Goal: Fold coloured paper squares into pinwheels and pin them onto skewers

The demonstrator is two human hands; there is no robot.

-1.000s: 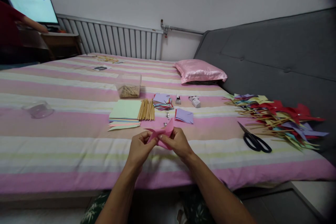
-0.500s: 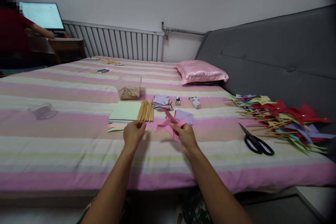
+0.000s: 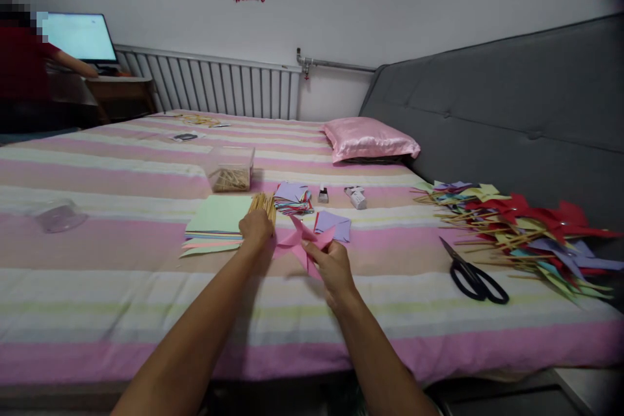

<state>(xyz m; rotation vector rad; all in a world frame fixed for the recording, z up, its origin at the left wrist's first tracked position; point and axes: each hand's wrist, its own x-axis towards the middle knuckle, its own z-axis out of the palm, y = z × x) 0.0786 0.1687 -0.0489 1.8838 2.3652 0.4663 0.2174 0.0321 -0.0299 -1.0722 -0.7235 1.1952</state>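
From my remote seat I note the pink pinwheel (image 3: 294,245) above the striped sheet (image 3: 146,286), pinched in the right hand (image 3: 334,268), the left hand (image 3: 257,229) at the wooden sticks (image 3: 263,204), its grip hidden, beside green paper (image 3: 219,216).

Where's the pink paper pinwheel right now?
Just below centre in the head view, the pinwheel is in the right hand, in front of the nearer purple paper sheet.

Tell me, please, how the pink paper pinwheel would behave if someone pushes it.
The pink paper pinwheel looks thin, so it is probably light. Its pointed blades stick out beyond the right hand, so they would likely bend.
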